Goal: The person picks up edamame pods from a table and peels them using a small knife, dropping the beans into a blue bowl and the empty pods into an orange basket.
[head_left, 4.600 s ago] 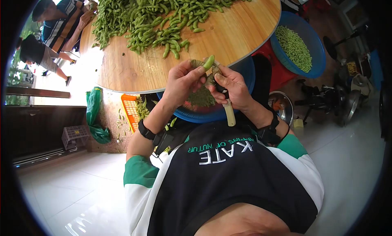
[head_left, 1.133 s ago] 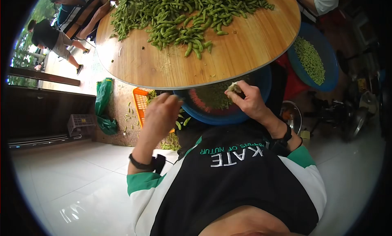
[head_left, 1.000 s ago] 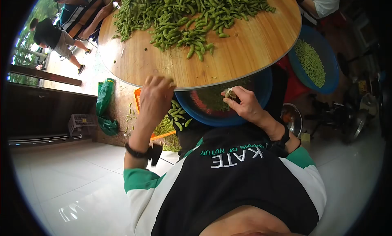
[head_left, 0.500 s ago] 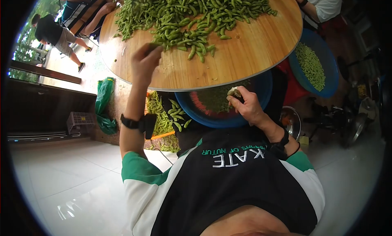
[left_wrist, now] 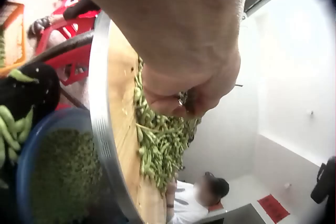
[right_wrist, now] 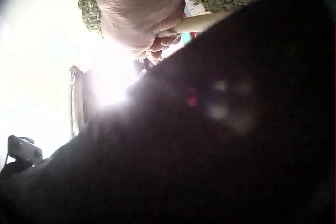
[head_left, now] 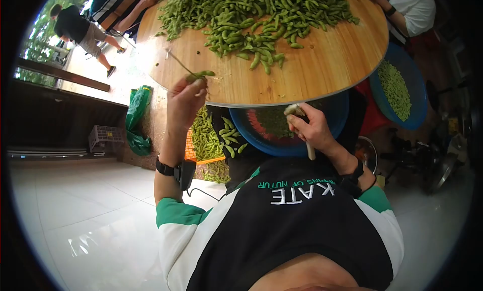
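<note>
In the head view my left hand is over the near left edge of the wooden table, pinching a green soybean pod on a long thin stem. My right hand is over the blue basin, curled round a tool whose pale handle sticks out below the fist; its working end is hidden. Something whitish shows at the right thumb and fingertip. A large heap of soybean pods covers the far part of the table. The right wrist view is mostly dark, with the pale handle beside the hand.
An orange crate of pods stands left of the lap, where several loose pods lie. A second blue basin with shelled beans is at the right. A green bag lies on the left. Other people sit around the table.
My left hand has gone from beside the basin up to the table and now pinches a stemmed pod. The right hand keeps its tool near the basin. The head view has shifted slightly.
</note>
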`<state>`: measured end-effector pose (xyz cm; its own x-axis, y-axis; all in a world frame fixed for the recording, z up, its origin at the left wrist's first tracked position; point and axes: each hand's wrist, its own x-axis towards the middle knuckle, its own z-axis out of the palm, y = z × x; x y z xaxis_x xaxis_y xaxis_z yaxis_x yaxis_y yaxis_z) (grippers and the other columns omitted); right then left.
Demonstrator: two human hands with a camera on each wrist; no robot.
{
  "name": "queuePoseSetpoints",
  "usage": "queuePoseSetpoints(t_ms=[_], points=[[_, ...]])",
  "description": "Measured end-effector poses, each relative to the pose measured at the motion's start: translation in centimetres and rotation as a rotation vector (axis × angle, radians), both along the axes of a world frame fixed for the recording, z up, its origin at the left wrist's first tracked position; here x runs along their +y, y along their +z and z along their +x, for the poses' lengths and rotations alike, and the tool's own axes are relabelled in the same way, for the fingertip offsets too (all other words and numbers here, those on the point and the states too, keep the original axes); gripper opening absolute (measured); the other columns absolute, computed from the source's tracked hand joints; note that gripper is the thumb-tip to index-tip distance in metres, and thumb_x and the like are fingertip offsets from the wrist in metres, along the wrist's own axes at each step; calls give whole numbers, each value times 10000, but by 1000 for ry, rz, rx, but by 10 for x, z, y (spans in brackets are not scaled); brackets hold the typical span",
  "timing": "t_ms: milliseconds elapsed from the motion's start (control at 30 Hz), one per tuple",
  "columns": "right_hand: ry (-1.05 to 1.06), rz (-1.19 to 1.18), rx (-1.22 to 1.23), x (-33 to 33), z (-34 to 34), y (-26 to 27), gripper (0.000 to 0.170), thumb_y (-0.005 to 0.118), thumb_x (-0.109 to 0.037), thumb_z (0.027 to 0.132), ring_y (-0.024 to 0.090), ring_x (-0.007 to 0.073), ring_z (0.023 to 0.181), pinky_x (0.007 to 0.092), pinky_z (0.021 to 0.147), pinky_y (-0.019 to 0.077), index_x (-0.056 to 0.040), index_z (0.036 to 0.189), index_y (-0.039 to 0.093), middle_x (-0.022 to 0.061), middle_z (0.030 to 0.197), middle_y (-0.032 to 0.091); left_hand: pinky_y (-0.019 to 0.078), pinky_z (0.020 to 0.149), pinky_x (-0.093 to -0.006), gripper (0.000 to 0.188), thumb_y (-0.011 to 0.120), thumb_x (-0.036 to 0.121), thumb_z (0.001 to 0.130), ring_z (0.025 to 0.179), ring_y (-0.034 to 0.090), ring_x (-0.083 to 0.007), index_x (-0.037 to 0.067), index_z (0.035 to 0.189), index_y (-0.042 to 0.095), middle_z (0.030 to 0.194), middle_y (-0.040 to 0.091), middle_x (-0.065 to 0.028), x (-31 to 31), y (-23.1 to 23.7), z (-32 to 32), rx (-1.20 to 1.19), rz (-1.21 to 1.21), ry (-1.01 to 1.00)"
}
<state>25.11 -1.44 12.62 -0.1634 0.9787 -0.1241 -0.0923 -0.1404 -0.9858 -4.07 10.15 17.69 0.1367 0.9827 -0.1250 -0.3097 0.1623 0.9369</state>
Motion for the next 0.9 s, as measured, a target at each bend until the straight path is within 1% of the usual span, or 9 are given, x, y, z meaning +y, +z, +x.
queuePoseSetpoints(t_ms=[100,367,433,500,567,700,767,800,900], points=[[22,-50,176,12,-6,21,148,552,-130,929,427,35,467,182,405,321,5,989,558,30,693,553,280,414,-195,146,586,39,869,459,398,-52,-27,989,635,647,525,11,-21,-3,30,84,-23,-236],[-23,-69,427,22,-15,24,129,593,-119,900,443,42,464,188,391,327,4,878,562,40,679,562,359,436,-212,87,604,56,879,516,527,-66,-9,936,617,657,581,-3,-46,-16,83,194,28,-521],[35,-84,374,21,-4,16,122,593,-112,896,438,38,460,187,387,327,4,874,563,41,681,564,416,464,-270,91,600,-1,832,538,572,-152,7,923,602,680,604,-42,-46,-14,75,465,69,-472],[94,-101,321,19,14,12,115,592,-105,893,433,34,457,187,383,327,5,870,565,42,684,567,468,532,-352,166,562,-48,777,637,604,-288,21,925,588,759,610,-107,-35,-21,50,1036,1154,-105],[124,-112,201,15,30,11,96,584,-91,891,428,29,457,182,376,324,2,871,570,41,686,568,491,610,-415,233,548,-52,745,745,593,-378,30,958,593,849,602,-156,-31,-14,1,1294,1023,-46],[117,-130,177,8,35,12,100,595,-101,891,421,22,440,174,370,325,-3,879,575,35,671,572,489,798,-417,320,586,9,794,1007,581,-350,46,1112,592,1079,600,-178,-44,1,-65,2099,354,-261],[113,-151,188,9,28,10,103,598,-103,890,420,22,437,175,370,326,-3,883,574,34,668,574,442,899,-481,418,594,55,821,1212,446,-362,48,1236,550,1339,476,-187,-61,2,-41,2129,665,-203],[110,-178,202,9,23,9,106,601,-105,889,419,21,434,176,369,328,-3,886,573,33,666,575,437,912,-456,413,604,34,812,1172,476,-345,44,1222,552,1285,509,-186,-64,1,-26,1905,907,-171],[148,-251,241,11,11,9,105,602,-107,889,420,25,434,180,367,327,-7,884,570,32,668,577,497,777,-399,312,634,-26,762,938,588,-365,2,1070,594,1092,579,-185,-80,0,41,1051,1056,-266]])
